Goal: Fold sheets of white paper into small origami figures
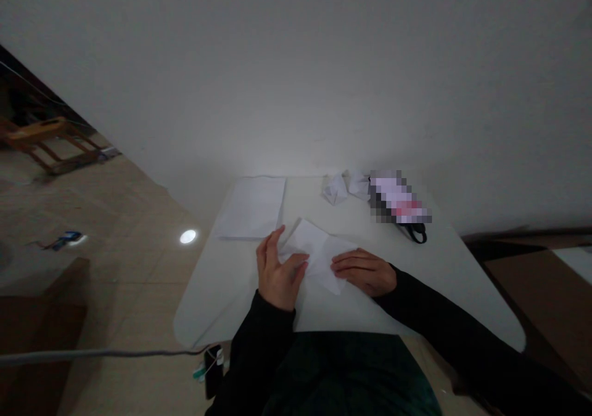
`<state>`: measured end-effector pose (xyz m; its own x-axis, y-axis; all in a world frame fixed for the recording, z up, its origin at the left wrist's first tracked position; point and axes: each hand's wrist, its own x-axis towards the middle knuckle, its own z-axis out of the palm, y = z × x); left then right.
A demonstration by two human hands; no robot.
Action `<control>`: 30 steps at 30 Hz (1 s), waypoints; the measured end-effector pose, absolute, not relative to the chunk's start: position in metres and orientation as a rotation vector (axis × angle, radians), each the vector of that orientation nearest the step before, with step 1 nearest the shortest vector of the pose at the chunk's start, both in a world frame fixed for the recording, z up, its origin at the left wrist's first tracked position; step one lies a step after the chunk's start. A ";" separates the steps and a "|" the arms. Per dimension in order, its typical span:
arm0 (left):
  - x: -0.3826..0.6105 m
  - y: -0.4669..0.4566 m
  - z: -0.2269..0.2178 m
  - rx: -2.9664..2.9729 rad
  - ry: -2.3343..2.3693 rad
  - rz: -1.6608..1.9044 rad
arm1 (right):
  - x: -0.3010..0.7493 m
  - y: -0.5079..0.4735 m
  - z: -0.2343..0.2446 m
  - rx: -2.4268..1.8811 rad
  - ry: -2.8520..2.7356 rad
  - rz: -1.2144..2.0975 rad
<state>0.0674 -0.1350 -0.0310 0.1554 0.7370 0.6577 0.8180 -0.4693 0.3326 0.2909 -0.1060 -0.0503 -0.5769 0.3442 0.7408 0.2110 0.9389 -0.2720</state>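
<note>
A folded piece of white paper (313, 243) lies on the table between my hands, with creased flaps and one corner toward me. My left hand (280, 274) is at its left side. Thumb and index finger are closed in a pinch on a fold, while the other fingers stretch away from me. On the right, my right hand (365, 271) has its fingers pressed together round the paper's right flap; the thumb is mostly hidden. Farther back stand two small folded paper pieces (335, 189), side by side near the wall.
A stack of white paper sheets (252, 208) lies at the table's back left. A pouch-like item with a black strap (419, 232), partly pixelated, is at the back right. The white table (208, 299) meets a wall (296, 83). A cable (102, 355) runs at lower left.
</note>
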 end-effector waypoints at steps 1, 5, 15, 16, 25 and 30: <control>0.069 -0.136 -0.031 -2.430 -1.448 -1.219 | 0.295 -0.105 -0.055 -0.444 -2.218 0.156; 0.071 -0.146 -0.034 -2.807 -1.276 -1.089 | 0.304 -0.100 -0.071 -0.539 -2.162 0.155; 0.072 -0.153 -0.032 -2.671 -1.623 -1.251 | 0.297 -0.085 -0.055 -0.629 -2.175 0.574; 0.075 -0.152 -0.031 -2.627 -1.658 -1.277 | 0.295 -0.083 -0.054 -0.645 -2.155 0.603; 0.086 -0.143 -0.027 -2.408 -1.847 -1.331 | 0.277 -0.083 -0.051 -0.975 -2.018 0.620; 0.086 -0.141 -0.025 -2.406 -1.934 -1.231 | 0.273 -0.084 -0.048 -1.083 -1.996 0.643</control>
<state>0.0857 -0.1413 -0.0247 0.0560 0.9025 0.4271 0.7688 -0.3120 0.5583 0.2731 -0.0840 -0.0480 -0.3500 0.8554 0.3818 0.4720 0.5131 -0.7169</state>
